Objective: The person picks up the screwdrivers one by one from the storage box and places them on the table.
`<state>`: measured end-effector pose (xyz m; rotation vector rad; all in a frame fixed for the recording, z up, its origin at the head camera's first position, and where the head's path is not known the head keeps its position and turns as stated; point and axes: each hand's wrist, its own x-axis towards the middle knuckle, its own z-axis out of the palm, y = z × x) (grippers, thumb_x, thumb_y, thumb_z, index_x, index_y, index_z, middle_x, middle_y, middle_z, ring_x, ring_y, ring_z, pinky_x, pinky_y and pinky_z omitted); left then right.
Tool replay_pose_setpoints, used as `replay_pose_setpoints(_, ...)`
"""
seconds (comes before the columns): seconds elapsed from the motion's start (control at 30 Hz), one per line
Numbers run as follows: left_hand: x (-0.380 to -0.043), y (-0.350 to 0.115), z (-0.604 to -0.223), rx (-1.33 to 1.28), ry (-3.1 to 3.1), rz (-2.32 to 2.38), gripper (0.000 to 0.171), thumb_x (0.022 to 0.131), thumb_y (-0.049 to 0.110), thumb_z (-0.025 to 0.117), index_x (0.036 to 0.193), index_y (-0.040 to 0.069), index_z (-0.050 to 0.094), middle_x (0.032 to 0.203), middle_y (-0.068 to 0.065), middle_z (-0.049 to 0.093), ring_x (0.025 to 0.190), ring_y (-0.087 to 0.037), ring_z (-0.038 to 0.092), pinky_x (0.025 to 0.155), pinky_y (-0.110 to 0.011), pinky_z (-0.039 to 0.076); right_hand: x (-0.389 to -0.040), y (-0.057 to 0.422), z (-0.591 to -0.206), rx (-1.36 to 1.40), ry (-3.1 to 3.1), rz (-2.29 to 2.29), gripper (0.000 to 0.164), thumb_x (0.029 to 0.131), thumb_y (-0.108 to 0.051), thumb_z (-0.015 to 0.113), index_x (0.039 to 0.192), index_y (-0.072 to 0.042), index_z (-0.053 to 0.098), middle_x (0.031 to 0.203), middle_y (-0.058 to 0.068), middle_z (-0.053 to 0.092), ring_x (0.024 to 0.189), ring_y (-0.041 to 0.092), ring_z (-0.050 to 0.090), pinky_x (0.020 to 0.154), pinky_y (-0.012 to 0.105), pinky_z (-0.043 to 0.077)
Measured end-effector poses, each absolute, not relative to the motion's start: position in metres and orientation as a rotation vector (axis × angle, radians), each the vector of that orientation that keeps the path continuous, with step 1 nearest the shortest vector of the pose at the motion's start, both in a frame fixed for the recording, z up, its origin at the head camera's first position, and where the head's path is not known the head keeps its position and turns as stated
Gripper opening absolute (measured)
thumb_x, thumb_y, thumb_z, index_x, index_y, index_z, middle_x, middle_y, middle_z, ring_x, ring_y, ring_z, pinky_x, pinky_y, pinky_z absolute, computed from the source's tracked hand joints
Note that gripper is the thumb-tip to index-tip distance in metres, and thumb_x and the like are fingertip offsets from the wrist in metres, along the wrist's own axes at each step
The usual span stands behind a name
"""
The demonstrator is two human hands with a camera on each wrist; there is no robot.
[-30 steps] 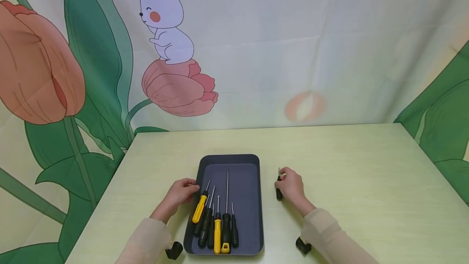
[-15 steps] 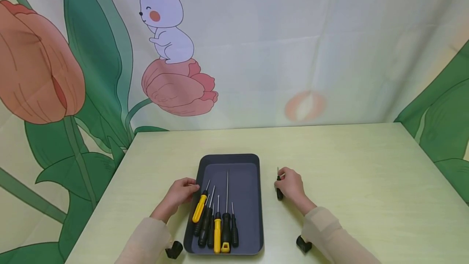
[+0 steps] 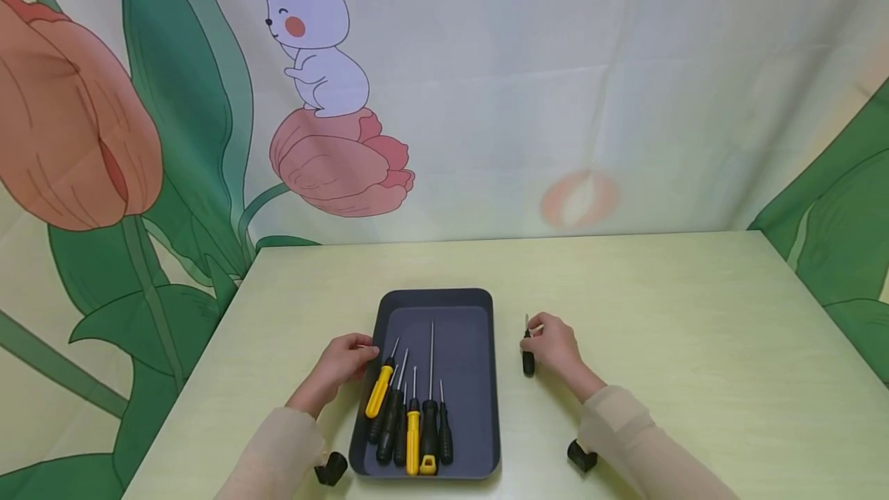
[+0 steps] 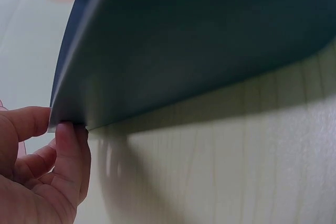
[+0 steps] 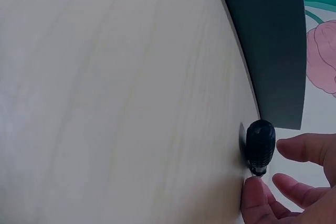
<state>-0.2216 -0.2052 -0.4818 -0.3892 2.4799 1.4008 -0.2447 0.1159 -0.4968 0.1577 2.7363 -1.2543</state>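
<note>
A dark blue-grey tray [image 3: 471, 369] stands on the table, holding several screwdrivers with black or yellow handles at its near left. My left hand [image 3: 342, 367] pinches the tray's left rim between thumb and fingers; the left wrist view shows the tray wall [image 4: 173, 40] from outside. To the right of the tray, a small black-handled screwdriver [image 3: 529, 363] lies on the table, blade pointing away. My right hand [image 3: 556, 344] is beside it. In the right wrist view, a fingertip touches near the neck of the screwdriver [image 5: 260, 142], while the thumb stands slightly apart from its handle.
The pale wooden tabletop [image 3: 667, 315] stretches around the tray and far to the right. Behind it hangs a curtain [image 3: 486, 99] printed with a rabbit and tulips. A black wrist device [image 3: 331, 469] sits under the left sleeve, another black device [image 3: 582, 457] by the right sleeve.
The black-handled screwdriver beside the right hand has turned slightly, and the right sleeve has shifted a little. The left hand and the tray's contents have stayed put.
</note>
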Motion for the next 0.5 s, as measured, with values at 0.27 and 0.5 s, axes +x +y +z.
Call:
replay_pose_setpoints(0.27,-0.222,-0.204,-0.480,-0.410,2.477,1.392,0.032,0.086,0.016,0.053,0.112,-0.003,0.052,0.103,-0.017,0.056,0.080,-0.021,0.051,0.068,-0.029,0.049,-0.242,0.113,-0.484,0.131,2.739,-1.299,0.030,0.071,-0.012,0.063,0.099,-0.003,0.057,0.082,0.007,0.056,0.068,0.018,0.050,0.056,0.025,0.038)
replay_pose_setpoints(0.5,-0.222,-0.205,-0.481,-0.394,2.473,1.404,0.032,0.086,0.015,0.053,0.111,-0.004,0.052,0.100,-0.017,0.056,0.075,-0.019,0.051,0.065,-0.027,0.048,-0.234,0.105,-0.466,0.053,2.737,-1.372,0.033,0.071,-0.012,0.062,0.102,-0.001,0.057,0.086,0.011,0.057,0.071,0.020,0.051,0.057,0.025,0.039)
